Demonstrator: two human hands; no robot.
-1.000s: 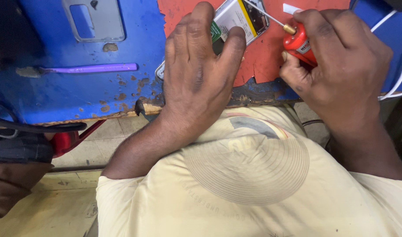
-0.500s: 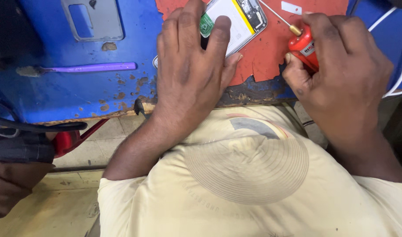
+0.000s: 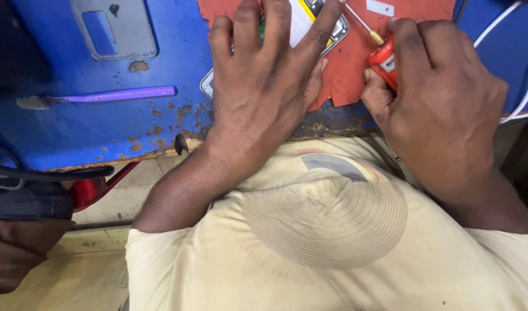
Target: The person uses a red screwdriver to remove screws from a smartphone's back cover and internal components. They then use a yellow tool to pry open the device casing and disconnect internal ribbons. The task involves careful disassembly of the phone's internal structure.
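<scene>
An opened phone (image 3: pixel 303 20) with its back off lies on a red mat (image 3: pixel 356 63) at the top of the head view. My left hand (image 3: pixel 264 86) lies flat over it with fingers spread, pressing it down and hiding most of it. My right hand (image 3: pixel 437 98) is closed around a red-handled screwdriver (image 3: pixel 382 55). The thin metal shaft points up and left toward the phone's upper right corner.
The blue worn bench top (image 3: pixel 74 126) holds a purple flat tool (image 3: pixel 120 94) and a clear phone case (image 3: pixel 114 26) at the left. A white cable (image 3: pixel 520 86) runs along the right. Red-handled pliers (image 3: pixel 94 190) hang below the bench edge.
My left hand has slid up over the phone and its fingers have spread out flat. The right hand with the screwdriver has kept its place beside the phone.
</scene>
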